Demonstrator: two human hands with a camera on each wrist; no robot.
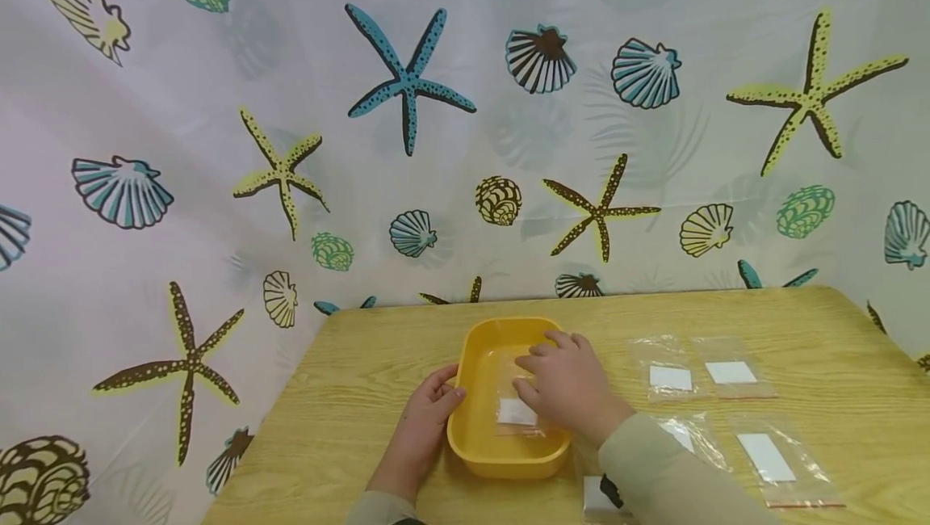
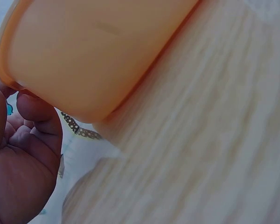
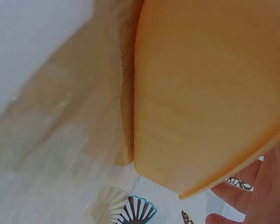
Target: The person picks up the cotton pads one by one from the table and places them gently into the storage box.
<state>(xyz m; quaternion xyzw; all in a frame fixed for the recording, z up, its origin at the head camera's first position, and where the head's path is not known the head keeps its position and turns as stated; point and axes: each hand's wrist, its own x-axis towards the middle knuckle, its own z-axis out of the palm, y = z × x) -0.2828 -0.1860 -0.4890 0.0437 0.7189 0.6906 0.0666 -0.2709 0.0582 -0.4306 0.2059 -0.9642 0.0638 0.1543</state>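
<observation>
My left hand (image 1: 425,424) holds the left rim of a yellow plastic tub (image 1: 508,468), its thumb over the edge and its fingers outside. In the left wrist view the fingers (image 2: 39,112) curl at the tub's rim. Inside the tub lies a clear zip bag (image 1: 517,412) with a white rectangular piece in it. My right hand (image 1: 570,384) reaches over the tub's right rim, fingers spread and slightly bent above the bag. The right wrist view shows mostly the tub's outer wall (image 3: 205,93), with part of the right hand (image 3: 270,182) at its rim.
To the right on the wooden table (image 1: 378,347) lie several more clear bags with white pieces, among them a far one (image 1: 670,378) and a near one (image 1: 766,456). Another bag (image 1: 597,497) lies partly under the right sleeve. A shell-and-starfish curtain (image 1: 465,129) hangs behind.
</observation>
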